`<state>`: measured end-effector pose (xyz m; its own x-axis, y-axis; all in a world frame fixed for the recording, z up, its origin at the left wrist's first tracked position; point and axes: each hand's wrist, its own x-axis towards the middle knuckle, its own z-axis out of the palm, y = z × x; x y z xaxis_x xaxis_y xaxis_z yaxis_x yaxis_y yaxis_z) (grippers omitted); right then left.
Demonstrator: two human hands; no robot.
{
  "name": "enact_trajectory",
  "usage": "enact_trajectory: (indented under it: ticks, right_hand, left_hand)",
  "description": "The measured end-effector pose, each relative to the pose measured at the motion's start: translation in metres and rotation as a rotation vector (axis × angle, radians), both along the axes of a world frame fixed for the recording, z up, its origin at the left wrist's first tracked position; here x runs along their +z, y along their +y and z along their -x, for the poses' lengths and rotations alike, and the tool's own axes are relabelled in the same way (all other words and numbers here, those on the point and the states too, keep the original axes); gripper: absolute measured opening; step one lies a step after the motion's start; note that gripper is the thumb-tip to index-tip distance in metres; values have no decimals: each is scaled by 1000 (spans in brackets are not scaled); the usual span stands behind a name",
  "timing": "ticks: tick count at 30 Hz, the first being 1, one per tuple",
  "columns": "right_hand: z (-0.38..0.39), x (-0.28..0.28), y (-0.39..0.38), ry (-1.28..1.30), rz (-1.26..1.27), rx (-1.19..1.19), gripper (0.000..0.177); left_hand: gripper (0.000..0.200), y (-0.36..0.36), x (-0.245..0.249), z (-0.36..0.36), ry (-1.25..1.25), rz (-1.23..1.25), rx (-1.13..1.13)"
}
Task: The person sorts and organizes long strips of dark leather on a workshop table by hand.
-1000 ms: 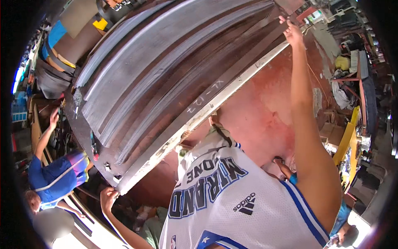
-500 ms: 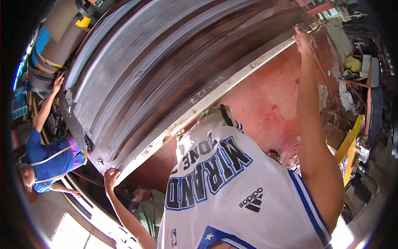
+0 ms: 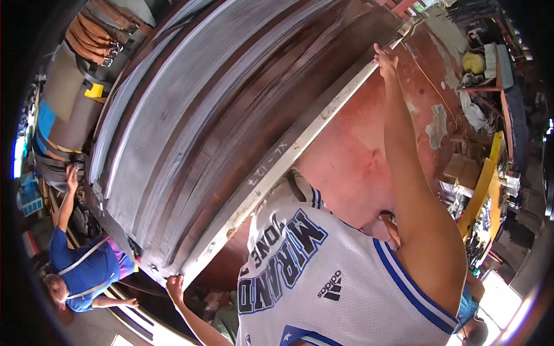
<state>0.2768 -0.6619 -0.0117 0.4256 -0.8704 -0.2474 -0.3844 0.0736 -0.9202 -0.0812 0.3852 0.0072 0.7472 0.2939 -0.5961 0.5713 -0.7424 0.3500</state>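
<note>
Dark sheet (image 3: pixel 231 109) with grey bands lies flat on the desk (image 3: pixel 281 168), directly ahead of the body. Long axis runs lower left to upper right, parallel to the desk's pale near edge. Chalk marking (image 3: pixel 266 164) "XL-127" sits just inside that edge.

Left hand (image 3: pixel 175 286): at the lower-left corner, fingers curled at the edge. Right hand (image 3: pixel 385 60): arm stretched out, fingers bent at the same edge near its upper-right end. Can't tell whether either set is pinching the sheet or just resting there. Sheet spreads away from both hands, on the far side of the edge; left is right at the corner, right a bit short of the far end.

Around: co-worker (image 3: pixel 86 271) in blue past the left end, one hand by a big roll (image 3: pixel 72 109). Belts (image 3: pixel 92 40) on top of the roll. Wearer's torso is close against the near edge. Red floor (image 3: pixel 352 155) under the right arm.
</note>
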Motion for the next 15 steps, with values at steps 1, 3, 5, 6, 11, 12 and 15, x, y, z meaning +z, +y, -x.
enact_trajectory:
  ticks: [1,3,5,6,11,12,15]
  right_hand:
    - [1,-10,-8,-48,24,59,22]
    - [-2,-32,-22,16,188,-13,28]
    - [-2,-39,-26,72,349,-71,30]
    - [0,-34,-14,152,554,-94,35]
    - [28,25,3,428,1107,181,45]
    - [34,37,7,289,1273,429,39]
    - [32,98,119,391,1099,548,36]
  left_hand:
    - [26,2,2,5,-35,-11,-9]
    - [27,-2,2,0,-86,-34,-72]
    - [29,-4,8,-3,-78,-133,-151]
    - [29,-5,8,-8,-75,-128,-155]
    - [40,-2,1,-8,-96,-74,-81]
    - [50,11,-3,-3,111,-265,-129]
    - [55,-6,24,-10,87,-269,-75]
